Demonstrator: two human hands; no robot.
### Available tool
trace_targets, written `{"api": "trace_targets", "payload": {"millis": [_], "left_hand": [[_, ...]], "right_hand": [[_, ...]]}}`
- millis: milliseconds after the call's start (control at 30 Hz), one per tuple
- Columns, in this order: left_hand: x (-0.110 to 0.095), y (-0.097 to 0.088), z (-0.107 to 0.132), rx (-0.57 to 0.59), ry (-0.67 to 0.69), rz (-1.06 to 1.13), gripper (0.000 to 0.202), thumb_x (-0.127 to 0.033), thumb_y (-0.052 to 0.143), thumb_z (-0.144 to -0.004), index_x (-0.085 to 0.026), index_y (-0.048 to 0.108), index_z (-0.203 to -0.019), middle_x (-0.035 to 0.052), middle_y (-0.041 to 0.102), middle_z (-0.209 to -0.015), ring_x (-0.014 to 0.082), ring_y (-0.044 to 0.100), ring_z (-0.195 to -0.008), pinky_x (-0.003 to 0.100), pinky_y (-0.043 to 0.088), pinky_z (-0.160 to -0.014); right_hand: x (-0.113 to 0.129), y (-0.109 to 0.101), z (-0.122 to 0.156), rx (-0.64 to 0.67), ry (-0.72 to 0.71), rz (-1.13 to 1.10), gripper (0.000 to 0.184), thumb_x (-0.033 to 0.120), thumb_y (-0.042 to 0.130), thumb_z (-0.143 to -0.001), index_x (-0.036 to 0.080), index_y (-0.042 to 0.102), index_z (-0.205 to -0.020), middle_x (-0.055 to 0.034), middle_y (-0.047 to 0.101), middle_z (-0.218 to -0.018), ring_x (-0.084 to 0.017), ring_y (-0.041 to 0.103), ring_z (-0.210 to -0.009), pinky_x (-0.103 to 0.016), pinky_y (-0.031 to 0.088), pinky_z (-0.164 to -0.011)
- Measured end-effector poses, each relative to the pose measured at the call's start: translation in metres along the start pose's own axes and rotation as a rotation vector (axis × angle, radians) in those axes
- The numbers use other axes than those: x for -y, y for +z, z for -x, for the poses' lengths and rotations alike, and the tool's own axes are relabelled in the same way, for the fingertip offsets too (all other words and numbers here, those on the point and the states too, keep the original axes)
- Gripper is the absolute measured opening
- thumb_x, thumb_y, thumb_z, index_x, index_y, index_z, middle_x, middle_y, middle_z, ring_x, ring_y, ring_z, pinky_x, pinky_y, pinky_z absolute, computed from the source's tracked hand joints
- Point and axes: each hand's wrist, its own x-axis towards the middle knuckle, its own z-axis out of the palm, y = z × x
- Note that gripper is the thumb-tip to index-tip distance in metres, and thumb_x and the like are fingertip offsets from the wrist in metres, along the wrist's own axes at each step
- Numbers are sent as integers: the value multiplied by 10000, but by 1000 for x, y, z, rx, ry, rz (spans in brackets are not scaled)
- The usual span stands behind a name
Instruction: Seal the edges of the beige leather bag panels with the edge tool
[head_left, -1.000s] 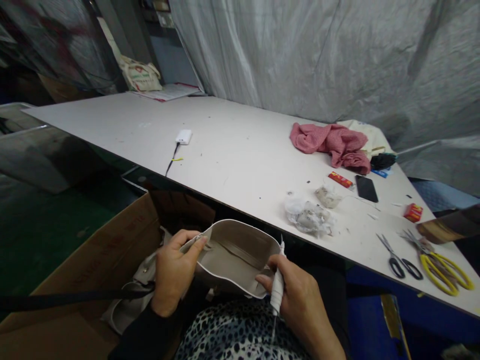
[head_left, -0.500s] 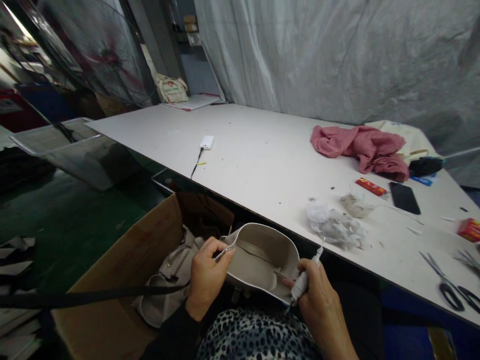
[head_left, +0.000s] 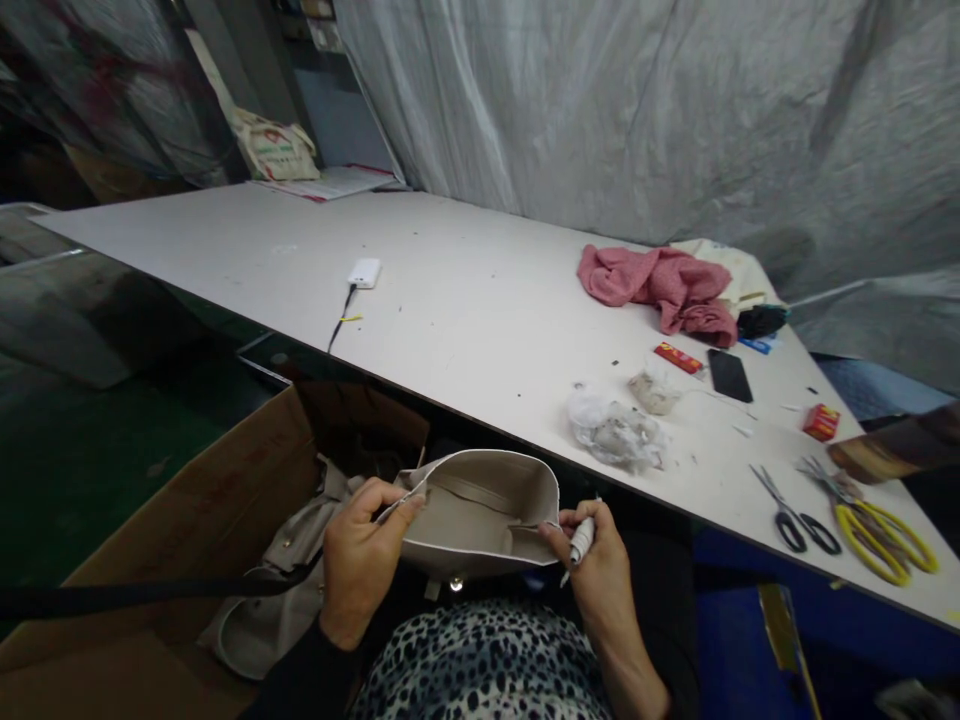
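A beige bag (head_left: 469,515) with a pale rim is held on my lap with its mouth open upward, and its inside shows. My left hand (head_left: 367,555) pinches the rim at the left end between thumb and fingers. At the right end, my right hand (head_left: 596,560) has thumb and fingers closed on the rim. The same hand also holds a slim tool with a white-wrapped handle (head_left: 582,540); its working tip is not clear. A metal stud shows on the bag's near outer side. A dark strap (head_left: 150,598) runs leftward from near my left hand.
A cardboard box (head_left: 187,490) with more beige bags (head_left: 281,570) stands at my left. On the white table (head_left: 450,350) lie clear plastic bags (head_left: 619,430), a phone (head_left: 729,375), black scissors (head_left: 795,520), yellow-handled scissors (head_left: 885,540) and a pink cloth (head_left: 660,280). A blurred brown shape, perhaps an arm, enters at right.
The view has turned right, bringing the yellow-handled scissors and the blurred shape into sight. My right hand has come out of the bag's inside to its right rim; the white-wrapped tool stays in it.
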Motion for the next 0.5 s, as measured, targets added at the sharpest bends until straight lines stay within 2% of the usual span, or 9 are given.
{"api": "trace_targets", "payload": {"millis": [233, 500], "left_hand": [[2, -6, -4, -5, -32, 24, 208, -326, 691, -853, -208, 712, -683, -10, 680, -689, 181, 636, -683, 268, 472, -676], [2, -11, -4, 11, -44, 72, 195, -316, 692, -842, -202, 744, -693, 8, 717, -710, 189, 665, -702, 264, 492, -677]], "right_hand": [[17, -2, 9, 17, 11, -21, 429, 513, 815, -744, 239, 510, -871, -37, 738, -862, -211, 694, -728, -314, 562, -682], [17, -4, 9, 5, 38, 46, 469, 564, 813, -713, 242, 519, -886, -46, 755, -906, -220, 709, -750, -329, 561, -713]]}}
